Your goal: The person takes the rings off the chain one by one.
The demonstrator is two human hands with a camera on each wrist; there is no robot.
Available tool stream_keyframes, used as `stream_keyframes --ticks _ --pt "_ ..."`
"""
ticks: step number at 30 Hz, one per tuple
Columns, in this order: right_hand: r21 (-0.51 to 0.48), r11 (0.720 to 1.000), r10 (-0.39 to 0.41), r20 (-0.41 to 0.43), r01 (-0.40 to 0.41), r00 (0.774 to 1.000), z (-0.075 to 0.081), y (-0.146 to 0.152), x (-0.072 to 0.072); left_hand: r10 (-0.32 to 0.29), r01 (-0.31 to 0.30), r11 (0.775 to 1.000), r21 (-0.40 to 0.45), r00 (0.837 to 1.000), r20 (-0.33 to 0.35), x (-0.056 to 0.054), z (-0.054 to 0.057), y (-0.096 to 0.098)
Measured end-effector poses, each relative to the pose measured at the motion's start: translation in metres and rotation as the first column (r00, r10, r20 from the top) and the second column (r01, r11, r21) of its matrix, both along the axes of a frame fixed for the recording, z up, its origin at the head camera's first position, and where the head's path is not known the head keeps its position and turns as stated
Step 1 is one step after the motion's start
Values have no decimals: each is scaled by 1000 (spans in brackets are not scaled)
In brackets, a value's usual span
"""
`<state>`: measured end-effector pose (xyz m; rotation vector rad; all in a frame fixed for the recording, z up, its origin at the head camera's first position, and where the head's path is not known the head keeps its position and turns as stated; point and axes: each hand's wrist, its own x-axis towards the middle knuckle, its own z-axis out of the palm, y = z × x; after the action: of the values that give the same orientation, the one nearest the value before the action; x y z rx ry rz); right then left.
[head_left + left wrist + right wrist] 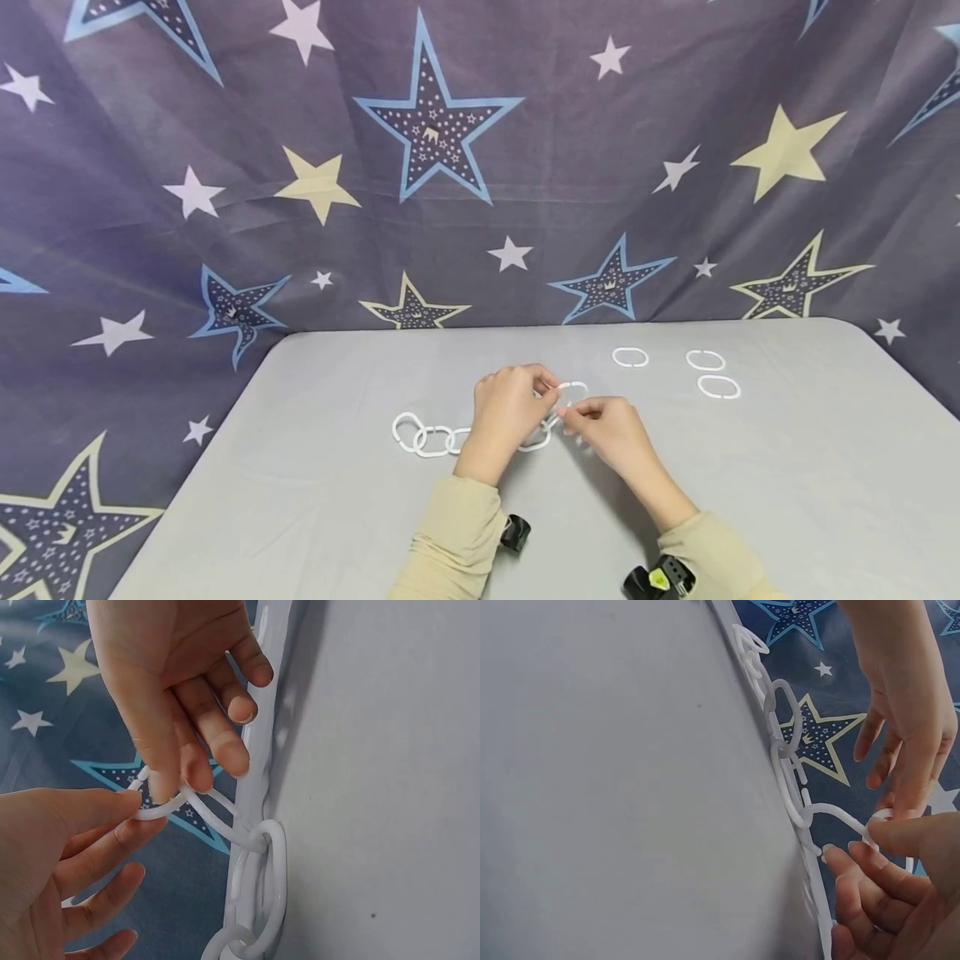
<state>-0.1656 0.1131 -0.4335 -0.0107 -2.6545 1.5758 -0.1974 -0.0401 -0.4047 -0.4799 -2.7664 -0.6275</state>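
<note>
A chain of white oval plastic links [433, 454] lies on the table and runs toward both hands. My left hand [506, 417] pinches a white link [576, 384] between thumb and forefinger, its other fingers spread in the left wrist view. Facing it, my right hand [613, 433] pinches the chain's end link [217, 823] with thumb and forefinger. The two links meet at the fingertips, raised above the table. Whether they are hooked together is partly hidden by the fingers. In the head view, the left hand and wrist cover the middle of the chain.
Several things lie around: three loose white links, one link [630, 348] behind the right hand, a second link [687, 360] and a third link [699, 387] farther right. The grey table [300, 517] meets a star-patterned curtain [525, 292] at its back edge.
</note>
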Motion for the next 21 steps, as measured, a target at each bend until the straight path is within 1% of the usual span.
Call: stream_keyframes --ticks 6,13,21 --pt "-19 1000 -2 5 2 1000 -2 -1 -1 -6 6 1000 15 1000 2 0 1 -1" --pt "-40 999 -13 9 14 1000 -1 -2 0 -1 2 999 33 1000 -22 -2 1 -6" --pt "-56 998 -25 22 27 999 0 -2 1 -8 8 998 55 1000 -3 -2 1 -11"
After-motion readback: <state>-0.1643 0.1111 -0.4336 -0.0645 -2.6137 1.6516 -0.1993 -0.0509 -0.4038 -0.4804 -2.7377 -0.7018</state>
